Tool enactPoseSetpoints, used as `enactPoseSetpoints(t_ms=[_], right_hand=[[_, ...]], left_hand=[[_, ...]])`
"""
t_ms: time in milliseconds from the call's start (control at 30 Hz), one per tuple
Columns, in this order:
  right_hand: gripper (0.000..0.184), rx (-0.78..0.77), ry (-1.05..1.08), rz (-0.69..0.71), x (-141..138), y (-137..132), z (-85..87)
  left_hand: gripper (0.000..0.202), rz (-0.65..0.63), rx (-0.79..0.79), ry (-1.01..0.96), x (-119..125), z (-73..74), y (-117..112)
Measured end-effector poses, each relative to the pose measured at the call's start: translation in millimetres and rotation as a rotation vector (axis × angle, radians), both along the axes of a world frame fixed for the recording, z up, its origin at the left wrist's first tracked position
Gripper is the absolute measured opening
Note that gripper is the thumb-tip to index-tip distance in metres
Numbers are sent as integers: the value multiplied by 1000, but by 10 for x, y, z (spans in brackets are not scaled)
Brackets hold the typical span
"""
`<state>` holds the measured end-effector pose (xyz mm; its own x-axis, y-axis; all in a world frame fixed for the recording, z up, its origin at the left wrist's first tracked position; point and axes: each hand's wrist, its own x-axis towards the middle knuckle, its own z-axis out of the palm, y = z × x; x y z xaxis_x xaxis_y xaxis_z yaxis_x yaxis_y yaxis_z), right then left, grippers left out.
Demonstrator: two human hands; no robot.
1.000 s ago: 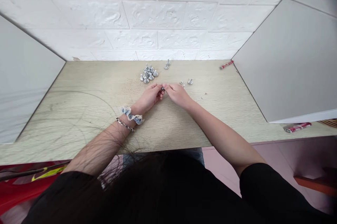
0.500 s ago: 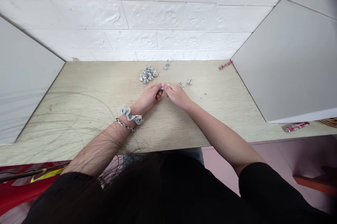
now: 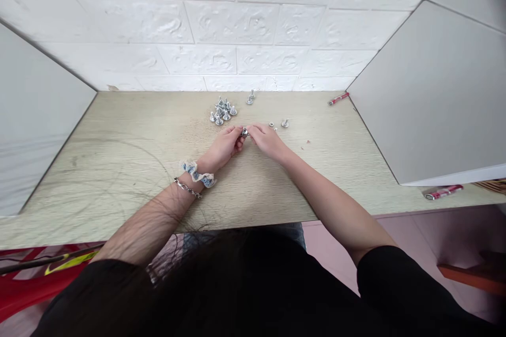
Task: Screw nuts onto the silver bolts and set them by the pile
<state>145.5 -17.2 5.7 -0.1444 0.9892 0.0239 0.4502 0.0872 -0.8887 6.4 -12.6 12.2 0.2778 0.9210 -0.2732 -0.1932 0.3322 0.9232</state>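
Observation:
My left hand (image 3: 226,147) is closed, thumb and fingers pinching a small silver bolt (image 3: 245,133) with a wide round head or washer. My right hand (image 3: 269,143) meets it from the right, its fingertips pressed on the same bolt; what exactly lies under them is hidden. Beyond my left hand lies a pile of bolts (image 3: 220,110), several of them standing on their heads with washers on. A loose nut (image 3: 271,124) and a single bolt (image 3: 285,123) rest just past my right hand. Two more bolts (image 3: 250,99) are near the wall.
The pale wooden tabletop (image 3: 158,115) runs back to a white brick wall (image 3: 209,57). Grey panels (image 3: 430,99) stand at both sides. One red cylinder (image 3: 339,98) lies at the back right, another red cylinder (image 3: 443,192) at the front right edge. Reddish specks dot the wood.
My right fingertips have drawn slightly right, and more of the bolt's round face shows between the hands. My left hand stays nearly still.

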Motion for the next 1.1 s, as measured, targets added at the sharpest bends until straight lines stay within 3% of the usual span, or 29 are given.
enactPoseSetpoints(t_ms=[133,200,300,367,467,600,733,867,1000,1100], right_hand=[[44,41,-16,124,-10,-7,-33],[35,35,-20,124,-4,1,-52],[10,19,-6,11,7,23,-57],[15,2,14,-65,10,38,-46],[8,-59,31,-102,6,45,-25],[39,-56,30,15,-3,22,-24],[48,-11,-31,30,-11,10,-46],[40,21,-67,40,-18,21,-49],[7,-23,-34,-18,-17,35,-72],[19,-70,75,-43,-16,47,-92]], left_hand=[[30,-11,-2,1,1,-17,5],[29,1,-20,-14,2,-22,8],[25,26,-49,-46,6,-19,10],[24,30,-49,-49,8,-10,7],[26,19,-33,-34,10,8,-3],[27,5,-21,-14,11,21,-18],[28,-8,-23,1,9,-4,-5],[26,-13,-43,-19,3,-44,31],[25,13,-43,-16,3,-49,35],[24,15,-45,-11,3,-34,19]])
